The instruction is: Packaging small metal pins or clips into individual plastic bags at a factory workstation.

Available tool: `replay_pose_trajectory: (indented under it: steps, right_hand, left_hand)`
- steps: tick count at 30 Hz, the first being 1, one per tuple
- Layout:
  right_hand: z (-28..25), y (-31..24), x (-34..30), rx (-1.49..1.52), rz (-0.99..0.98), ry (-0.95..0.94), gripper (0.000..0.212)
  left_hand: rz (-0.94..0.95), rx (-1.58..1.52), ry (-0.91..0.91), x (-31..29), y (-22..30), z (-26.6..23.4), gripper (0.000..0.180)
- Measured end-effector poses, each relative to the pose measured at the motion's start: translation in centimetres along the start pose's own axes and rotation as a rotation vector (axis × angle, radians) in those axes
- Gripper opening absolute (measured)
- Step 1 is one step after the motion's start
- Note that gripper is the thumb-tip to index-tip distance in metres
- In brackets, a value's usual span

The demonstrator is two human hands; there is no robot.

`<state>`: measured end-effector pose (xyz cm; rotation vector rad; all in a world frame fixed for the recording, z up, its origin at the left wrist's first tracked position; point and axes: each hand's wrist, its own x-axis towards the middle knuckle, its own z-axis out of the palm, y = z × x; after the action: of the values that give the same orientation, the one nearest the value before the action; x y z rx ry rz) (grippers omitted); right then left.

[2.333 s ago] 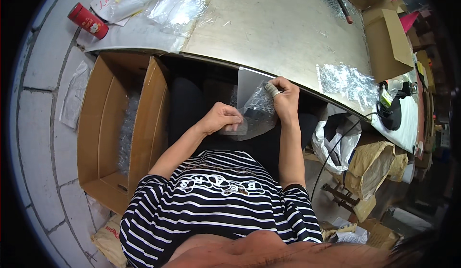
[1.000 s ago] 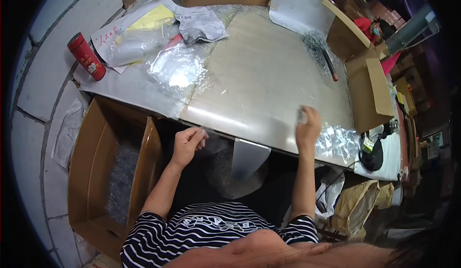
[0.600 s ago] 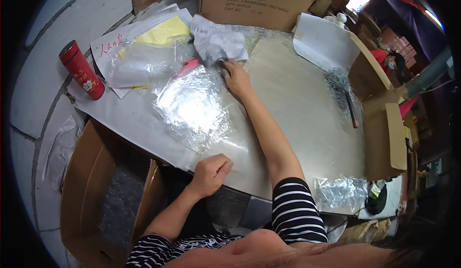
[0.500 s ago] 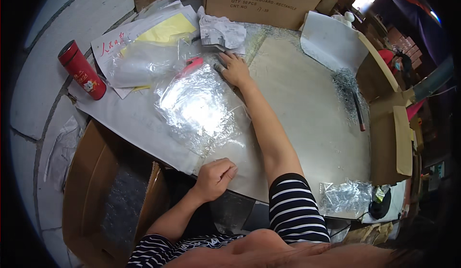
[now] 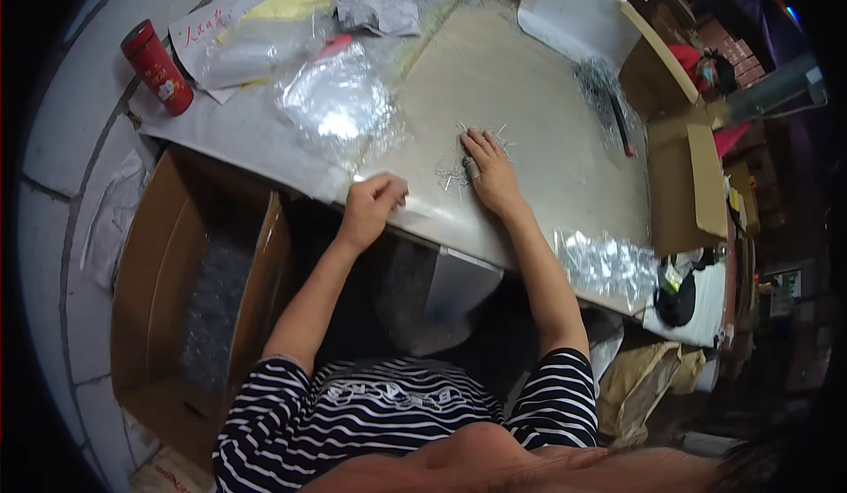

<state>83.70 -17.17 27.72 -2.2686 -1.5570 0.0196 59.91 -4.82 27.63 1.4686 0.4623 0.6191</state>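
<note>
My right hand point(image 5: 491, 175) lies palm down with fingers stretched out over a small scatter of thin silvery wire pieces point(image 5: 453, 177) on the table point(image 5: 538, 96). Some of the pieces stick out past the fingertips and beside the thumb; the palm hides others. My left hand point(image 5: 372, 208) is at the table's front edge, its fingers curled in; what they hold, if anything, is hidden. Beyond it lies a pile of shiny clear plastic bags point(image 5: 340, 96).
A red flask point(image 5: 159, 69) stands at the left by papers. An open cardboard box point(image 5: 168, 246) sits below the left edge, another point(image 5: 675, 166) at the right. A heap of wire pieces point(image 5: 600, 96) with a dark rod lies far right, a clear bag point(image 5: 609, 263) near right.
My right hand has come back from the crumpled paper at the far side to the table's middle, where wire pieces now lie under it. My left hand stays curled near the edge. The view has shifted.
</note>
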Motion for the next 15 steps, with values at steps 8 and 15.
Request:
replay_pose_trajectory:
  steps: [8, 15]
  right_hand:
    - [-5.9, -9.6, -12.2, 0.778, 0.178, 0.199, 0.02]
    - [-1.3, -12.0, -18.6, 1.215, 0.404, 0.145, 0.008]
  left_hand:
    - [-0.156, -0.176, -0.101, -7.8, 2.2, 3.5, 0.026]
    - [-0.242, -0.205, -0.154, -11.8, 0.9, 4.0, 0.025]
